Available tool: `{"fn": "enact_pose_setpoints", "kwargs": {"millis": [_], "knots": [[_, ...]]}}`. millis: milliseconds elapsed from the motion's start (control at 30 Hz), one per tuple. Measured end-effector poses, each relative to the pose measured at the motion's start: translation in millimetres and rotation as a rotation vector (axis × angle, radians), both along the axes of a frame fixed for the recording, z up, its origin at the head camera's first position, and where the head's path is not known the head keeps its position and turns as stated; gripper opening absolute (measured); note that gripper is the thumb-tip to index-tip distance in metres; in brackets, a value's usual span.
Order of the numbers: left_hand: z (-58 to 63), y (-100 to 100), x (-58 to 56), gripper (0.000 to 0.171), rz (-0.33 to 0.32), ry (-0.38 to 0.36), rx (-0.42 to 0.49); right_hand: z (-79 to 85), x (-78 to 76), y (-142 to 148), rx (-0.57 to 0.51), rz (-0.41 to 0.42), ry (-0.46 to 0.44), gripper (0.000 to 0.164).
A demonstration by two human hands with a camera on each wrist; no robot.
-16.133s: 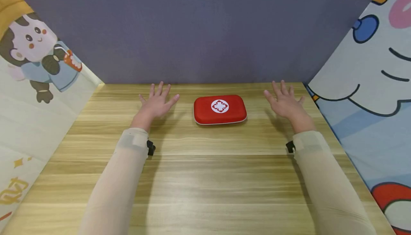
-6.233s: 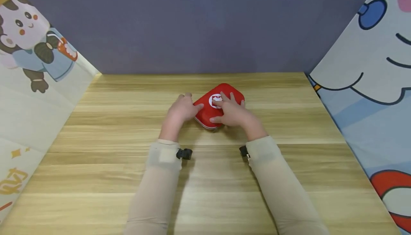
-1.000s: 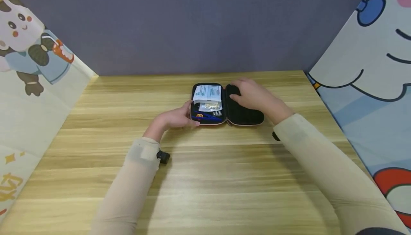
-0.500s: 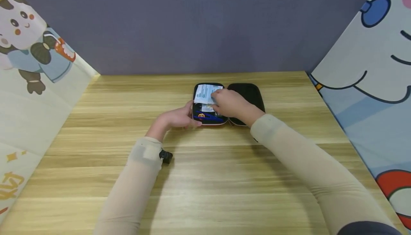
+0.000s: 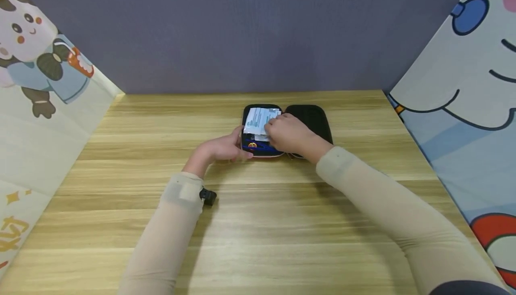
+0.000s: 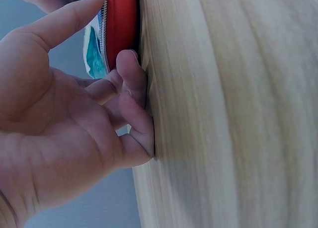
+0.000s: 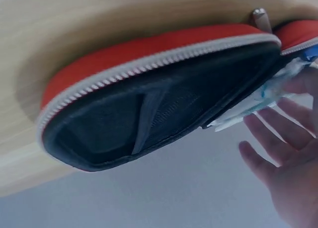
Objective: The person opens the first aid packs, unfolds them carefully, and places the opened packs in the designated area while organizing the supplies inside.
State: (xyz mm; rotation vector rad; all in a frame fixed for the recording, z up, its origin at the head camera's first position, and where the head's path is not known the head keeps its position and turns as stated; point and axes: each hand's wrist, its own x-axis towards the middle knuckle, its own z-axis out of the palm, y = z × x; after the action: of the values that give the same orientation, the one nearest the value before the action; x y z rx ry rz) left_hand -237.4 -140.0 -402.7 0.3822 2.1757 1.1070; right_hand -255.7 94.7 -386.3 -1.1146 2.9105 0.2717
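An unzipped red first-aid case [image 5: 264, 155] lies on the table with its black lining showing. My left hand [image 5: 223, 147] holds its left end; in the left wrist view the thumb reaches the zipper edge and curled fingers [image 6: 131, 71] press the red side. My right hand [image 5: 290, 134] reaches over the hinge and pinches the right side of a white printed packet [image 5: 258, 121]. That packet also shows by the fingers in the right wrist view. Below it in the case are a blue item [image 5: 266, 147] and a small orange round item [image 5: 252, 145].
The case's lid [image 5: 312, 118] lies folded back to the right, its black inside with a divider strap [image 7: 149, 118] facing up. A zipper pull [image 7: 261, 19] sits at the hinge. A grey panel [image 5: 258, 35] stands behind the wooden table [image 5: 258, 228].
The case was closed at first and now lies open. My right hand has moved left from the lid onto the packet, which has shifted slightly. My left hand has stayed at the case.
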Motion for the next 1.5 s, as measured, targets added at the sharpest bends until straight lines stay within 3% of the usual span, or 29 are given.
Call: {"fn": "enact_pose_setpoints", "kwargs": {"millis": [167,233,400,567,667,833,1000,1100,1200,1333,1500], "knots": [[-0.5,-1.3,-1.2,0.110,0.007,-0.008,-0.019,2.2,-1.3,5.0,-0.034,0.011,0.054,0.025],[-0.5,-2.0,-1.3,0.113,0.011,-0.009,-0.032,6.1,-3.0,9.3,-0.094,0.008,0.071,0.021],[-0.7,-2.8,-1.6,0.117,0.016,-0.019,-0.050,25.6,-9.8,25.7,-0.300,-0.043,0.066,0.031],[-1.3,-1.7,-2.1,0.118,0.016,-0.017,-0.054,46.4,-20.4,52.5,-0.545,-0.186,0.030,0.037],[-2.3,-0.9,-2.4,0.118,0.016,-0.008,-0.059,56.1,-25.0,72.5,-0.661,-0.334,-0.014,0.044],[-1.2,-1.5,-1.1,0.118,0.017,-0.011,-0.080,56.8,-31.9,107.9,-0.783,-0.557,-0.088,0.052],[-0.9,-1.3,-0.6,0.117,0.014,-0.017,-0.080,44.7,-34.4,139.6,-0.764,-0.648,-0.108,0.056],[-1.0,-1.6,0.1,0.118,0.016,-0.018,-0.080,38.5,-34.5,150.3,-0.695,-0.686,-0.129,0.062],[-0.8,-1.7,0.8,0.118,0.019,-0.020,-0.078,32.8,-35.0,156.4,-0.630,-0.701,-0.167,0.058],[-1.9,-1.7,0.6,0.117,0.021,-0.010,-0.070,26.3,-34.9,158.5,-0.539,-0.682,-0.228,0.039],[-3.5,-1.2,-0.1,0.116,0.018,-0.002,-0.065,18.5,-35.8,155.6,-0.451,-0.618,-0.261,0.041]]}}
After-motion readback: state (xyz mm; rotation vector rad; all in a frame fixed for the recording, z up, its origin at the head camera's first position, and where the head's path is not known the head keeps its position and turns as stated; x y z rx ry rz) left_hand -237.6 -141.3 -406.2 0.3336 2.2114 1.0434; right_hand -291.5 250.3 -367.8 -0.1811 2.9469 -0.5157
